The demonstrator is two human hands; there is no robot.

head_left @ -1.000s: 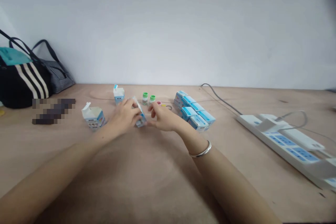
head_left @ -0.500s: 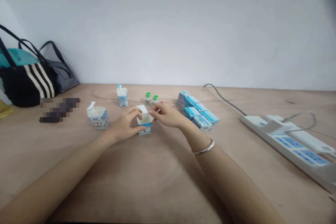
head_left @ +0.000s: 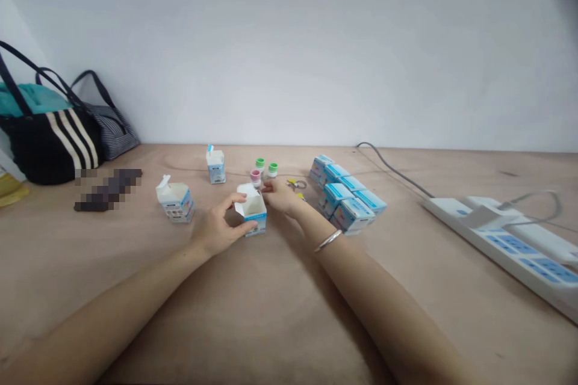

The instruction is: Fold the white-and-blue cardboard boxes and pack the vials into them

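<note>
A small blue-and-white carton (head_left: 256,224) stands on the table with its top flaps up and its white inside showing. My left hand (head_left: 222,224) grips it from the left, thumb along the near face and fingers at the raised flap. Just beyond its right side is my right hand (head_left: 277,195), fingers drawn together low near the table; whatever is between them is hidden. Close to those fingertips stand a pink-capped little bottle (head_left: 255,177) and two green-capped ones, one at the back (head_left: 260,164) and one to the right (head_left: 273,169).
Two more opened cartons stand left, one nearer (head_left: 177,203) and one farther (head_left: 217,168). Several closed cartons (head_left: 350,212) sit in rows at right. Beside them lies a ring with yellow tags (head_left: 298,184). A power strip (head_left: 506,246) lies far right; bags (head_left: 49,138) stand far left.
My right hand has come away from the carton's top and moved down beside it, toward the little bottles. My left hand stays on the carton. The view has shifted slightly.
</note>
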